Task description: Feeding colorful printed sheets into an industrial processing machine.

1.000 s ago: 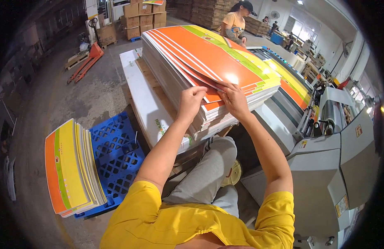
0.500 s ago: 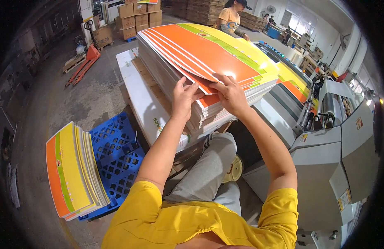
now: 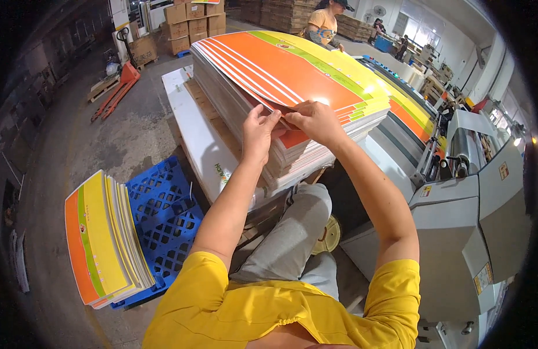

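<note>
A tall stack of large printed sheets, orange, green and yellow, stands in front of me. Its top sheets are fanned in steps, and their near corner curls up off the pile. My left hand pinches the edge of a sheet between thumb and fingers at that corner. Close beside it, my right hand is closed on the lifted corner, its fingertips almost meeting the left ones. How many sheets each hand grips is hidden.
On a blue plastic pallet at the left lies a smaller stack of similar sheets. A grey machine with rollers stands close on the right. An orange pallet jack and cardboard boxes are farther back. Another person stands beyond the stack.
My right hand has shifted slightly left, with its fingers drawn in closer to my left hand. At the far side, the other person has straightened a little.
</note>
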`<action>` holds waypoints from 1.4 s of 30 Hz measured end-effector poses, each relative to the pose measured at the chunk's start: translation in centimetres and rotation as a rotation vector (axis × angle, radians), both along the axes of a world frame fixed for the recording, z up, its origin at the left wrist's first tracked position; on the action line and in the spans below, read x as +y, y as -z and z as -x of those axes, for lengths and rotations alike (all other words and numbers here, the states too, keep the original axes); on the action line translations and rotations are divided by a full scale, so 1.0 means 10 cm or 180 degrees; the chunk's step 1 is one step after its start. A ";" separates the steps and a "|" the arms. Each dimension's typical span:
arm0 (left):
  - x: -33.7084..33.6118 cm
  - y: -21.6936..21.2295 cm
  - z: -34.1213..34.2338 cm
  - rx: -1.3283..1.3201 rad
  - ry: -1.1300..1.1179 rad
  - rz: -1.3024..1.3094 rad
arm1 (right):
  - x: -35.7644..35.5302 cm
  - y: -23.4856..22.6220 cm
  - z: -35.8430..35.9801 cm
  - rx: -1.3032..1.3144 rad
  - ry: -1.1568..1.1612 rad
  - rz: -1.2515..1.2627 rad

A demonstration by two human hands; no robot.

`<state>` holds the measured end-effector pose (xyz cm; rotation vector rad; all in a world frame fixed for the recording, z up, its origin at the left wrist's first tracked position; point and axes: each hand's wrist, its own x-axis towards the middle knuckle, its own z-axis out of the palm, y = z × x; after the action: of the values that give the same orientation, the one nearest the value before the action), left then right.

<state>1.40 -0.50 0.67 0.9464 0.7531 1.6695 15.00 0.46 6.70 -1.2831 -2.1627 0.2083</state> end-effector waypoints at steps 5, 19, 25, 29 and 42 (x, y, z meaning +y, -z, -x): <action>0.00 0.01 -0.03 0.0038 -0.0008 -0.0065 | 0.08 -0.01 -0.02 0.0282 0.0040 0.0359; -0.05 -0.04 -0.07 0.0286 0.0435 0.0009 | 0.28 0.33 -0.25 0.0718 -0.0478 -0.0963; -0.03 0.05 0.03 0.0658 0.0285 -0.0015 | 0.33 -0.09 -0.11 0.3766 -0.0315 0.0575; -0.05 0.01 -0.03 0.0457 0.0387 -0.0002 | 0.23 0.14 -0.17 0.0863 -0.0221 -0.1352; -0.05 0.04 0.05 0.0495 0.0524 -0.0173 | 0.07 0.28 -0.24 0.0711 -0.0779 -0.0680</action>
<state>0.93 -0.99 0.27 1.1558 0.7152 1.4917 17.44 1.17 3.89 -0.8349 -2.0804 0.2024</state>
